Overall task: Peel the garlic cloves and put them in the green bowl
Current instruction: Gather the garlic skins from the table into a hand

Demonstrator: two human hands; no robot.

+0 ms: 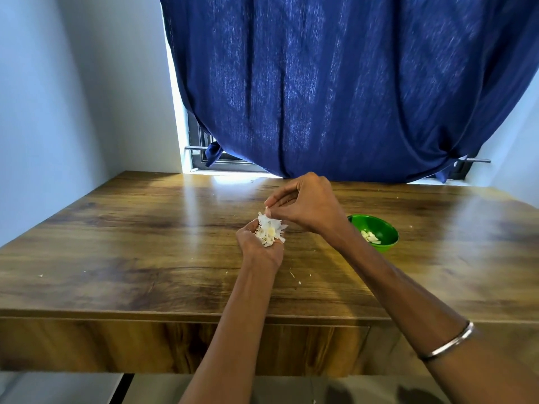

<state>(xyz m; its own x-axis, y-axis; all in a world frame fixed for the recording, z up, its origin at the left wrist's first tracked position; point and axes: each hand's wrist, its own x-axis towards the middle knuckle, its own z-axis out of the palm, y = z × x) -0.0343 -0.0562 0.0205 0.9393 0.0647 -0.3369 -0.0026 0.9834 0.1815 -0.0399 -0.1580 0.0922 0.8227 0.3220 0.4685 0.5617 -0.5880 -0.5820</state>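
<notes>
My left hand (pixel 259 249) cups a garlic bulb (pixel 269 232) with loose white papery skin, above the middle of the wooden table (pixel 140 246). My right hand (pixel 309 205) is just above it, thumb and fingertips pinching a strip of the skin at the bulb's top. The green bowl (pixel 382 228) stands on the table to the right, partly hidden behind my right wrist. Several peeled cloves (pixel 369 237) lie inside it.
Small bits of garlic skin (pixel 292 274) are scattered on the table near the front edge. A blue curtain (pixel 350 88) hangs over the window behind the table. A white wall runs along the left.
</notes>
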